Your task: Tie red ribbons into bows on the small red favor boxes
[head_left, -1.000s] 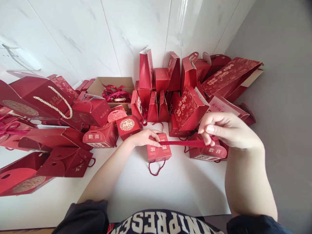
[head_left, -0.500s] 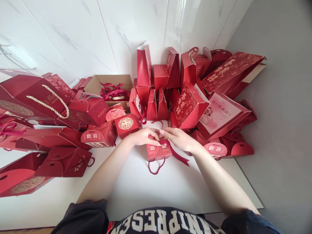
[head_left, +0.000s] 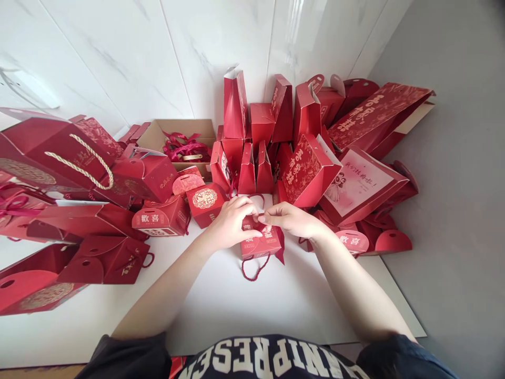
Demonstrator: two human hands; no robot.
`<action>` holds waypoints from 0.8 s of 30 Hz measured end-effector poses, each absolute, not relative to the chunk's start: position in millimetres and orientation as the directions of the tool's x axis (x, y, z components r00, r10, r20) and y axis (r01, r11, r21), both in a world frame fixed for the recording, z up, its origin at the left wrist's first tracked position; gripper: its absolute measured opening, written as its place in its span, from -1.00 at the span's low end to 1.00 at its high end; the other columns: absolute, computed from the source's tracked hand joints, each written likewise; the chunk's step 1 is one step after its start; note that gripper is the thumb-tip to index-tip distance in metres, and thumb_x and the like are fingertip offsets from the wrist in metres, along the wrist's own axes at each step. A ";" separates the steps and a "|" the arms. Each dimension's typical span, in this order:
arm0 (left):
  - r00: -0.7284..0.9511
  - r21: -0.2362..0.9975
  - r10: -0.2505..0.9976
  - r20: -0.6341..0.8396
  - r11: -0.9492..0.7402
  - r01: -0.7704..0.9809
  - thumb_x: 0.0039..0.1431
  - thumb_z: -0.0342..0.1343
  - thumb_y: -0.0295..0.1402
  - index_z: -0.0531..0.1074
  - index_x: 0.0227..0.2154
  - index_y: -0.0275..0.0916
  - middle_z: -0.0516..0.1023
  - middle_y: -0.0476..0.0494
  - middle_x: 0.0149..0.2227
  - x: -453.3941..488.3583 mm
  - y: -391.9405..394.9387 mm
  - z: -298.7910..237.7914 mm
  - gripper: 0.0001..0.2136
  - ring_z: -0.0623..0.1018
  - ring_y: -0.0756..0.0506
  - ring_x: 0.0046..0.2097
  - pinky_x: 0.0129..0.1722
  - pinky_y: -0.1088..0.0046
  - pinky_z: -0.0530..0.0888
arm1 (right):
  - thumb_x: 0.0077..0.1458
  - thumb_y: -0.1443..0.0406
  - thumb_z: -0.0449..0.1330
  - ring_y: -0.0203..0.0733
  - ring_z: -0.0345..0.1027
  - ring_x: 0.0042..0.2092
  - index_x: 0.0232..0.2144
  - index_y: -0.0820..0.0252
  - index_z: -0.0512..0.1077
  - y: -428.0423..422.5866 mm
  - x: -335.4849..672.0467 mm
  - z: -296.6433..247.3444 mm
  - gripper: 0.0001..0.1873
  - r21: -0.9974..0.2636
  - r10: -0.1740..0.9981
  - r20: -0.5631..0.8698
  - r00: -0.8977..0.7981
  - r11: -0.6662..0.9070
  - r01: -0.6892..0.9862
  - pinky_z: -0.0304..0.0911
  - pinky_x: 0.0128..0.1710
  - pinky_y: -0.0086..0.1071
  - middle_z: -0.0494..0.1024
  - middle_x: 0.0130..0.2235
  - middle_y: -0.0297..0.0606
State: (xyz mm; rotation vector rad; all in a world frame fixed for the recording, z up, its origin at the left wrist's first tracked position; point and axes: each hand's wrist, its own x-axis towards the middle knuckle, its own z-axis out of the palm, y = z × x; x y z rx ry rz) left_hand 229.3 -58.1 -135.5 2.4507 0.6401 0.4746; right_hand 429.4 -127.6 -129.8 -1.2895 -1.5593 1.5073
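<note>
A small red gift box (head_left: 259,247) with pale lettering lies on the white table in front of me. Its dark red cord handle (head_left: 255,276) loops out toward me. My left hand (head_left: 236,223) is over the box's left part, fingers curled and thumb extended across the top. From the other side, my right hand (head_left: 286,220) meets it with thumb and forefinger pinched together. Both are closed at the red ribbon above the box, though the gripped part is mostly hidden by fingers. A ribbon end (head_left: 280,255) hangs at the box's right side.
An open cardboard box (head_left: 155,138) with tangled red ribbon (head_left: 185,147) stands behind on the left. Red gift boxes crowd both sides, including a rope-handled one (head_left: 51,152) and a floral one (head_left: 303,171). A tiled wall rises behind the white table (head_left: 221,310).
Both hands have lifted slightly, and the left has turned so its fingers curl more. The ribbon's long tail on the right has drawn in close to the box, which shifted slightly right.
</note>
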 end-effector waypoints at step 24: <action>0.687 0.812 0.720 0.097 -0.456 0.364 -0.07 0.30 -0.27 0.30 -0.20 -0.18 0.44 0.02 -0.40 243.5 -90.0 -144.0 -0.62 0.41 0.00 -0.44 -0.48 0.47 0.34 | 0.14 0.01 0.21 -0.28 0.38 -0.42 -0.52 0.20 0.53 -130.2 422.0 -103.2 -0.60 -0.996 0.951 -0.082 -0.298 -0.085 0.002 0.30 -0.30 -0.35 0.55 -0.47 -0.30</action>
